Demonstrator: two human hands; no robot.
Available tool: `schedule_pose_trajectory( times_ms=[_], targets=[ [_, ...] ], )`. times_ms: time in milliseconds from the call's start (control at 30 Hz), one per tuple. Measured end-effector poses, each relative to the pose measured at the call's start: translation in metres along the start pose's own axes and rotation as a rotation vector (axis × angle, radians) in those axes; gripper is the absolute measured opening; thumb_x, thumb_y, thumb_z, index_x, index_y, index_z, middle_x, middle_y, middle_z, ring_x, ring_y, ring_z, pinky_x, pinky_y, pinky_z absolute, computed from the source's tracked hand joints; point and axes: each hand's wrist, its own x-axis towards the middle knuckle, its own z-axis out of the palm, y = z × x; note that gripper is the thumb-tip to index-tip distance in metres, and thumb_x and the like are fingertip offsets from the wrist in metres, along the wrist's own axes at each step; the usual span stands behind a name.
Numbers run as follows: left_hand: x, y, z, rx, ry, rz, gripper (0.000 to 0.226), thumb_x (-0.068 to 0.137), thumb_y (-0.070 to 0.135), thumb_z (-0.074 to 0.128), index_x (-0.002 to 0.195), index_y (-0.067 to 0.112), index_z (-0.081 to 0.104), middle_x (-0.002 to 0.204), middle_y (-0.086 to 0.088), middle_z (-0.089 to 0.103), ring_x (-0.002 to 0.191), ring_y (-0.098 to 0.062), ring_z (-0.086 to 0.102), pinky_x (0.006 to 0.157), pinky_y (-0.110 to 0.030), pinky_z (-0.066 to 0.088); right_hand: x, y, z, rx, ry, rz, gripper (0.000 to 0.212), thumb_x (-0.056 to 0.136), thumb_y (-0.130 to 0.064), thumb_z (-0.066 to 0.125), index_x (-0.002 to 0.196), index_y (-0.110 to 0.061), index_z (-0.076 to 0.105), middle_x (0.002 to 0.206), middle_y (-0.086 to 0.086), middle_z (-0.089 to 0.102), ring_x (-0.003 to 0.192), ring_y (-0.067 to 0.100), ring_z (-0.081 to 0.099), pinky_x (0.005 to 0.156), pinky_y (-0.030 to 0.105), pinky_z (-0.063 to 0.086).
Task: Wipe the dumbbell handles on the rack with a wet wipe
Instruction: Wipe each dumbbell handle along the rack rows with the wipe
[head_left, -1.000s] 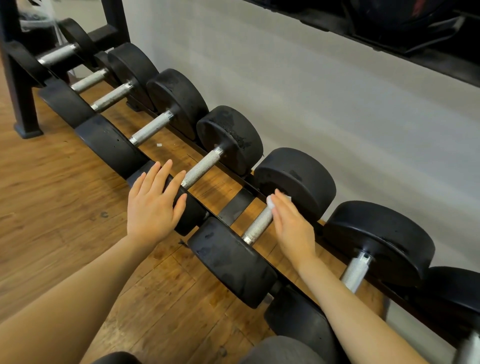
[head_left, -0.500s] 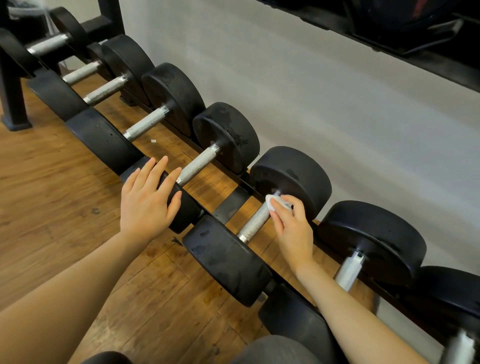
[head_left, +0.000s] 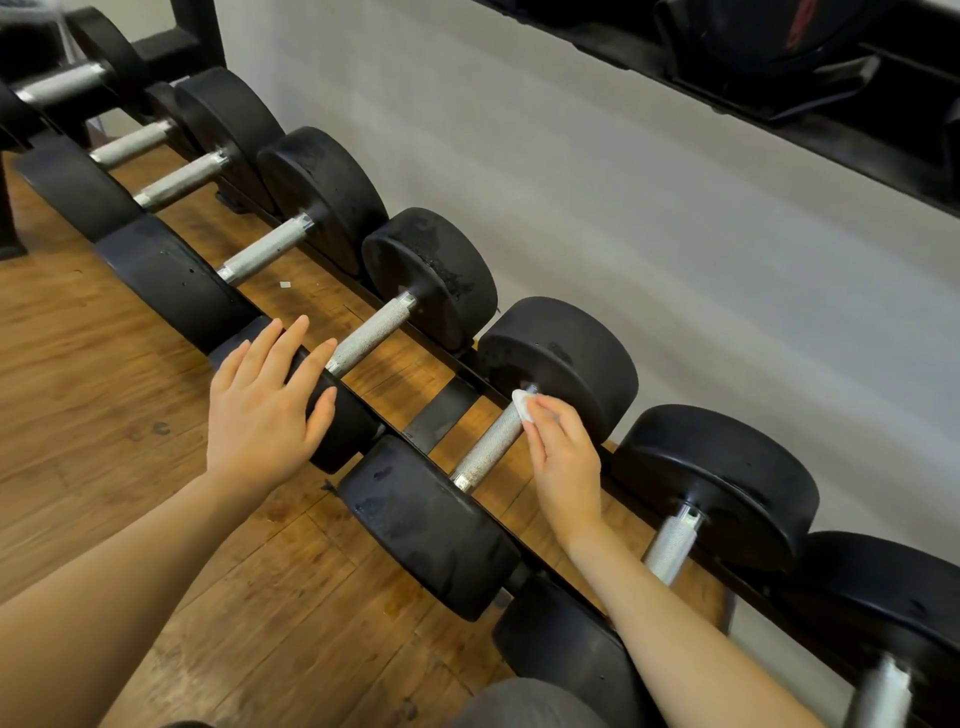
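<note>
White wet wipe (head_left: 521, 406) pinched in right hand (head_left: 563, 457) grip at handle (head_left: 493, 439) far end; left hand (head_left: 262, 410) fingers spread on neighbouring weight (head_left: 340, 415).

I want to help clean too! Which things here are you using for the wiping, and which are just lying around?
For the job:
- wet wipe, pinched in the right hand
- knurled handle being wiped
- other dumbbell handles on the rack
- left hand, resting on a dumbbell head

Just lying about:
- small white scrap on the wooden floor
- dark gear on the upper shelf
</note>
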Motion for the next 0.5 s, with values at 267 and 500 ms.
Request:
schedule_pose_trajectory(
  times_ms=[267, 500],
  targets=[
    [-0.0005, 0.0001, 0.0004, -0.005, -0.007, -0.008, 0.054, 0.097, 0.041, 0.035, 0.14, 0.014, 0.054, 0.149, -0.017, 0.044, 0.14, -0.037, 0.036, 0.114, -0.052, 0.025, 0.0018, -0.0015, 0.0039, -0.035, 0.044, 0.032, 0.035, 0.097, -0.019, 0.055, 0.13, -0.008, 0.061, 0.123, 0.005, 0.064, 0.109, 0.016, 0.062, 0.086, 0.033, 0.057],
    [-0.0002, 0.0011, -0.0006, -0.003, -0.021, -0.013, 0.055, 0.097, 0.042, 0.033, 0.141, 0.014, 0.053, 0.15, -0.018, 0.044, 0.141, -0.037, 0.035, 0.114, -0.052, 0.024, 0.0024, 0.0013, -0.0042, -0.034, -0.062, -0.022, 0.04, 0.1, -0.032, 0.041, 0.133, -0.014, 0.056, 0.123, -0.009, 0.055, 0.107, 0.003, 0.052, 0.084, 0.021, 0.054]
  ],
)
